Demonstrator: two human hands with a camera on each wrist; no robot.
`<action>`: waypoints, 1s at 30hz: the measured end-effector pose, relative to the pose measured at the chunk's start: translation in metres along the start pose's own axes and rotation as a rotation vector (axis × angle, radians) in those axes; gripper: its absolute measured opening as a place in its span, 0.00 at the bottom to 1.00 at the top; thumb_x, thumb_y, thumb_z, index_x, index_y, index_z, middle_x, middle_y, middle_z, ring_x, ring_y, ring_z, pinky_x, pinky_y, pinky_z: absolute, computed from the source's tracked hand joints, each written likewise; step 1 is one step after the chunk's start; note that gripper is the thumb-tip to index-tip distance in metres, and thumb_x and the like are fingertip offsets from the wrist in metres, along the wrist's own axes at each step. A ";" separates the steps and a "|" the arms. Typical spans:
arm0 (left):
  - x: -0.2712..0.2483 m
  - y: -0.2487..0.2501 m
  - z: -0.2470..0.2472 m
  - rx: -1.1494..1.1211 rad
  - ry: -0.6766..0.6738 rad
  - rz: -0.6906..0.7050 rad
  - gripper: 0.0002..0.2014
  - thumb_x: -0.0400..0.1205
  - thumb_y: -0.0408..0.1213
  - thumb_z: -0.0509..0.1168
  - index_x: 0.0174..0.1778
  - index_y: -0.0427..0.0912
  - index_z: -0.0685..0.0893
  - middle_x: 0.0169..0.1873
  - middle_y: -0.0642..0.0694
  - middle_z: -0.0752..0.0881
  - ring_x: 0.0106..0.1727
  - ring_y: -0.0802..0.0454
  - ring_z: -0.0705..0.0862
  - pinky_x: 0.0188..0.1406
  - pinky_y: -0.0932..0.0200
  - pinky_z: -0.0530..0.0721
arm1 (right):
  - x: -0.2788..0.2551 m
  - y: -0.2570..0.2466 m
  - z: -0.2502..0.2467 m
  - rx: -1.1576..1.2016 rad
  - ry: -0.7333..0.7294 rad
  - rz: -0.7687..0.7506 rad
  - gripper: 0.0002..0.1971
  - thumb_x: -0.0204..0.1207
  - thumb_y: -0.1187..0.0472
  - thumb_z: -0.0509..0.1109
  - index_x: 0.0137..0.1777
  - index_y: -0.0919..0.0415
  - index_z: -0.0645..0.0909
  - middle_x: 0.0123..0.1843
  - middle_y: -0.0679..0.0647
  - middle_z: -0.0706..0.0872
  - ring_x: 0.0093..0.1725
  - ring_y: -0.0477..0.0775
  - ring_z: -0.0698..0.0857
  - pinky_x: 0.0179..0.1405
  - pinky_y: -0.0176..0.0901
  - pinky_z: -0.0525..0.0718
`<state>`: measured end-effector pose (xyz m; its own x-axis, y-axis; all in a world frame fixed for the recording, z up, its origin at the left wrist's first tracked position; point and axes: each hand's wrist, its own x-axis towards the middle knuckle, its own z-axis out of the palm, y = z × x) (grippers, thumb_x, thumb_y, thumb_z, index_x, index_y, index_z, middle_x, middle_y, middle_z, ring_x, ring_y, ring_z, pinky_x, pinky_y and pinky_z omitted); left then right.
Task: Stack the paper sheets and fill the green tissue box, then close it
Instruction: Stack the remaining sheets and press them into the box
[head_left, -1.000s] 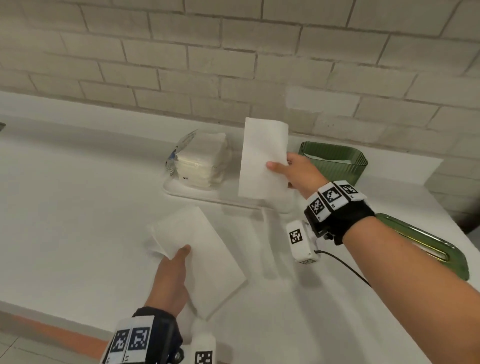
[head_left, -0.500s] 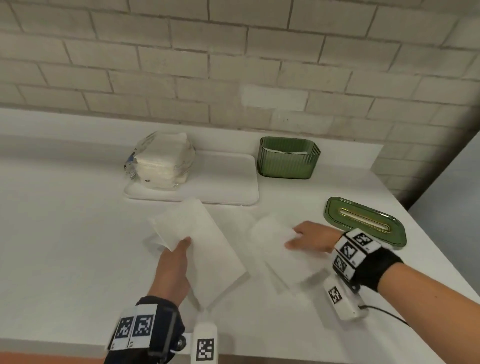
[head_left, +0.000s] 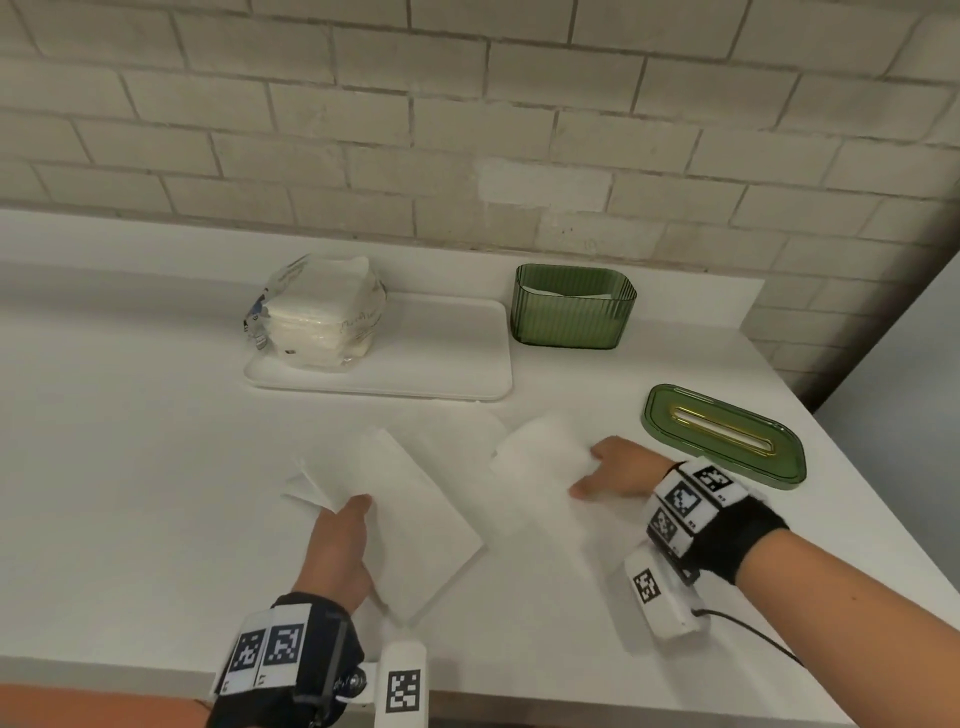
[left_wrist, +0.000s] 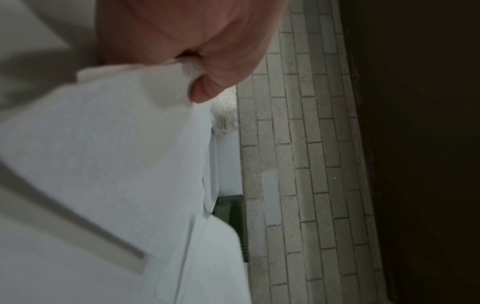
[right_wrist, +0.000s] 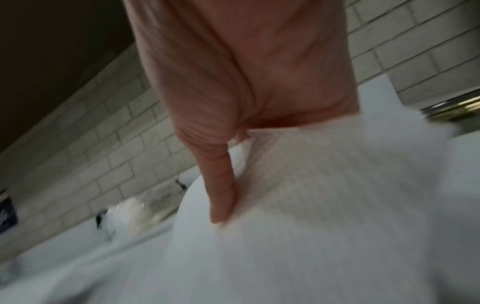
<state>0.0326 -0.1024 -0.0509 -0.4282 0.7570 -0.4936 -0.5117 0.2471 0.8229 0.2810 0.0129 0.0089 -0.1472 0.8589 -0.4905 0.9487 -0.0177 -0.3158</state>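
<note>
1. The paper sheets lay in two lots on the white counter: a small stack near the front edge and a single sheet just to its right, partly lifted and blurred.
2. They looked thin, soft and very light, so I judged they would flop, curl and slide apart easily. A flat palm to steady them, or a pinch at an edge or corner, seemed the safest hold.
3. The left hand held the stack at its near left edge, thumb on top; the wrist view showed the thumb pinching paper against the fingers.
4. The right hand gripped the single sheet at its right edge, thumb laid across the top, fingers hidden beneath.
5. The green tissue box stood open by the wall, well apart from the sheets, with something pale inside.
6. Its lid lay flat just beyond the right hand.
7. A wrapped pack of tissues sat on a white tray left of the box.
</note>
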 end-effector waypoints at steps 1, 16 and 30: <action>0.000 0.000 -0.002 -0.008 0.003 0.001 0.17 0.86 0.32 0.56 0.72 0.38 0.73 0.54 0.38 0.82 0.55 0.40 0.79 0.54 0.47 0.76 | -0.002 -0.004 -0.010 0.066 0.018 -0.039 0.33 0.74 0.52 0.73 0.75 0.65 0.68 0.74 0.57 0.75 0.71 0.57 0.76 0.68 0.42 0.72; 0.003 0.007 -0.013 -0.058 0.041 0.032 0.18 0.86 0.31 0.56 0.73 0.41 0.71 0.52 0.40 0.82 0.54 0.41 0.79 0.55 0.48 0.76 | 0.055 -0.069 0.034 -0.145 0.156 -0.003 0.35 0.73 0.46 0.71 0.70 0.69 0.65 0.69 0.62 0.76 0.67 0.61 0.77 0.61 0.46 0.76; 0.012 0.010 -0.022 -0.062 0.046 0.028 0.16 0.86 0.31 0.55 0.70 0.41 0.73 0.46 0.43 0.82 0.51 0.41 0.80 0.55 0.48 0.77 | 0.025 -0.079 -0.022 0.665 0.108 -0.287 0.18 0.75 0.65 0.71 0.65 0.68 0.78 0.64 0.62 0.84 0.58 0.59 0.83 0.57 0.49 0.82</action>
<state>0.0059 -0.1039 -0.0553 -0.4762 0.7338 -0.4846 -0.5436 0.1876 0.8181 0.2083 0.0472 0.0396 -0.3037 0.9215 -0.2421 0.5010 -0.0616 -0.8632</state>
